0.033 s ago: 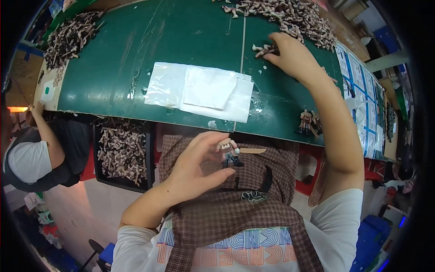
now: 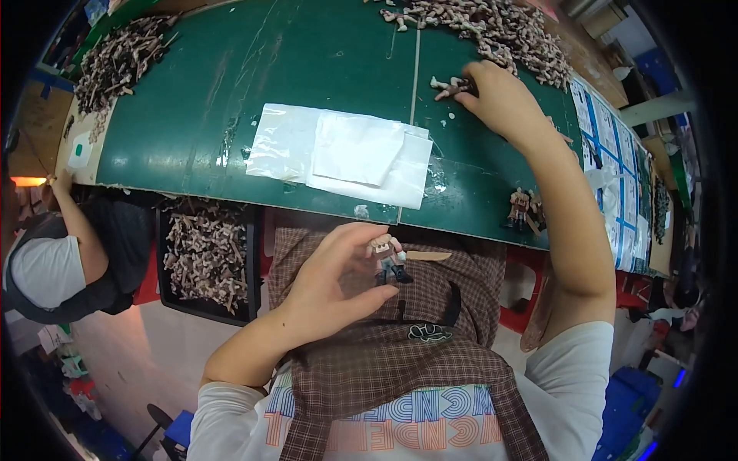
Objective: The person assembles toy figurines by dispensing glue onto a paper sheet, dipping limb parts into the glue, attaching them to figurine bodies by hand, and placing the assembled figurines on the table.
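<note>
In front of my apron, my left hand curls its fingers and thumb around a small toy figure with a brown top, grey-blue legs and dark boots. A tan blade-shaped piece sticks out to its right. Over the far right of the table, my right hand pinches another toy figure, pale-limbed and brown; fingers hide part of it. Beyond that hand lies a big heap of similar figures. A few finished-looking figures rest by the near right edge, beside my right forearm.
Clear plastic bags with a white sheet lie mid-table on the green tabletop. Another heap of parts sits far left. A black crate of figures stands below the table edge. At left, a co-worker's arm reaches toward the table.
My right hand and the toy figure in it have shifted very slightly to the right and nearer. My left hand keeps its hold in the same place.
</note>
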A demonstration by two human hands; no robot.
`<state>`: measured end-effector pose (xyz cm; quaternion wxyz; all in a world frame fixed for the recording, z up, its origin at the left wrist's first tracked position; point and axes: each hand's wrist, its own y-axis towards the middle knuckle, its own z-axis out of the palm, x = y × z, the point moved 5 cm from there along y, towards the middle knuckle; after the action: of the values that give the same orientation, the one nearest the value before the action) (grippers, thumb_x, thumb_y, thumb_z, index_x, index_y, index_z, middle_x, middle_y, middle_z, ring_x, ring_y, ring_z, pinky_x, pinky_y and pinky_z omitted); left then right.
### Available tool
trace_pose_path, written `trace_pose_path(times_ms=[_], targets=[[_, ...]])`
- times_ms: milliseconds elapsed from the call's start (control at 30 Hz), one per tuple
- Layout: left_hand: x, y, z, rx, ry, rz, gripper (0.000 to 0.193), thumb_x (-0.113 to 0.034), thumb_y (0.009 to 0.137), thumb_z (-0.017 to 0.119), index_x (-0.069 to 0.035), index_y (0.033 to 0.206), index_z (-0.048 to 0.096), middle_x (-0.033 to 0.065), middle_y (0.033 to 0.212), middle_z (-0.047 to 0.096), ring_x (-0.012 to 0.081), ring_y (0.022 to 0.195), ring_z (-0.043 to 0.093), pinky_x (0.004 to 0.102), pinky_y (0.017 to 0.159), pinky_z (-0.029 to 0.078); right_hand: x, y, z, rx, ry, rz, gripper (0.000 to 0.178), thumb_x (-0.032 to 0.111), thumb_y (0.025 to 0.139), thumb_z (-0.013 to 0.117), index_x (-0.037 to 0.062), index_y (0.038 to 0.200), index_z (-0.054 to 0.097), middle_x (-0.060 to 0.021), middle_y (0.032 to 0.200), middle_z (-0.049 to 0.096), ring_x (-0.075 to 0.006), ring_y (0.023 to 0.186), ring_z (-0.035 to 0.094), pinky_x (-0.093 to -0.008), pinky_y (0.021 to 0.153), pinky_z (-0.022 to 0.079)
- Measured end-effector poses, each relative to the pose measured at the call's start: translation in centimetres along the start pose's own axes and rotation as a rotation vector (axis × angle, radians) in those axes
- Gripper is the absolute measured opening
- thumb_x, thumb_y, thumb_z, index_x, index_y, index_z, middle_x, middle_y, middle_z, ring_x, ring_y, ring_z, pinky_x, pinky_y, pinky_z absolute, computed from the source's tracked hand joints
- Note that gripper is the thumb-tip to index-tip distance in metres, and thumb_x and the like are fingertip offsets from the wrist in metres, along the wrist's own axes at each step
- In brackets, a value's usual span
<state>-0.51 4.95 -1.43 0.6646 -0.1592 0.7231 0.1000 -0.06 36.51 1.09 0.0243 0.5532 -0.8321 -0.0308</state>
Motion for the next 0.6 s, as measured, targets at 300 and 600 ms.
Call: trace_pose_path(times_ms=[300,600], targets=[[0.2,-0.3,-0.7,-0.007,-0.001,0.012,0.065,-0.008,0.078,0.077,-0.008,0.136,0.046,0.0109,0.127,0.048,0.0199,0.104,0.056,0.0313,0.088,0.05,1.7,-0.6,0.0,-0.251,-0.106,-0.234,0.022,0.017,0.088,0.06,0.0042,0.106,0.059,-0.011,0.095,0.06,-0.0275,0.093,0.062,-0.0379,0.075,0.054],[-0.5,-0.2,-0.8,-0.03,-0.022,0.049,0.066,-0.004,0.078,0.074,-0.007,0.137,0.045,0.0106,0.131,0.046,0.0194,0.111,0.054,0.0295,0.087,0.049,2.4,-1.2,0.6,-0.305,-0.149,-0.201,0.022,0.019,0.092,0.058,0.0064,0.11,0.06,-0.0096,0.088,0.059,-0.0269,0.084,0.063,-0.0371,0.071,0.053]])
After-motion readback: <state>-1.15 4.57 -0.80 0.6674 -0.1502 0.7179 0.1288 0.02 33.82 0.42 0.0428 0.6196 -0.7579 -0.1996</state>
